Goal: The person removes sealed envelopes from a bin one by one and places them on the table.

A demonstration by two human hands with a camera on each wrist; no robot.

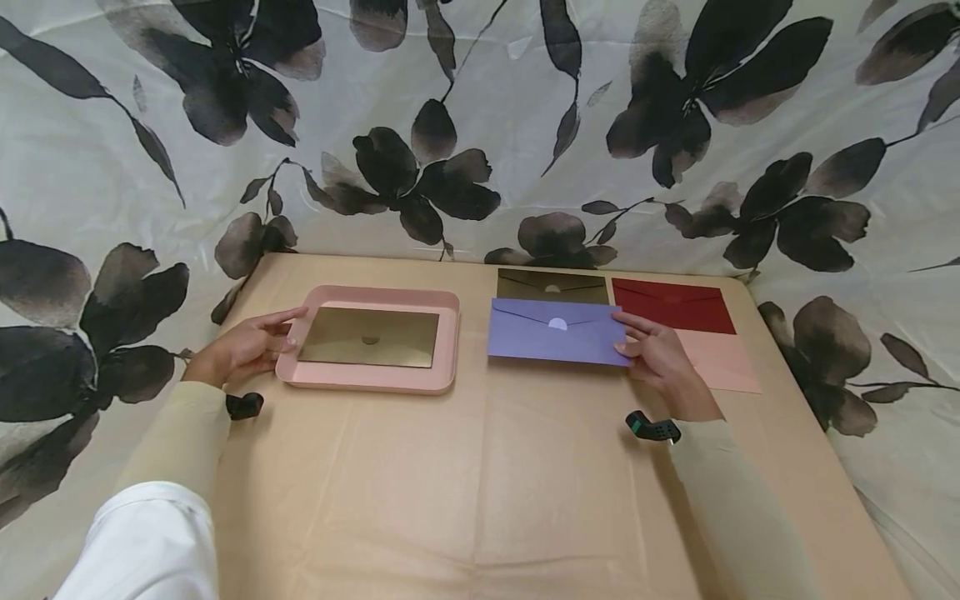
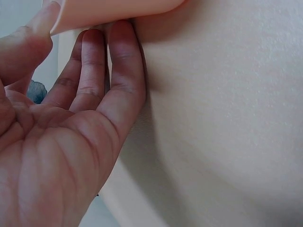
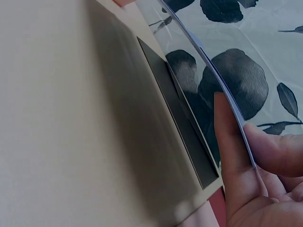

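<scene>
A gold envelope (image 1: 375, 337) lies in the pink tray (image 1: 367, 379), whose edge the left hand (image 1: 243, 346) grips. Right of the tray, the right hand (image 1: 663, 362) pinches a raised purple envelope (image 1: 551, 335); a second gold envelope (image 1: 553, 287), red envelope (image 1: 675, 306) and pink envelope (image 1: 718, 362) apparently remain outside.

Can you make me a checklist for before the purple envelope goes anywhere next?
1. Right hand has the purple envelope: ok, thumb and fingers pinch its right end.
2. Purple envelope is off the table: ok, it's held up in the air.
3. Left hand is at the pink tray: ok, it's on the left rim.
4. Tray has room for another envelope side by side: probably not ok, the gold envelope covers most of its floor.
5. Something inside the purple envelope: cannot tell.
</scene>
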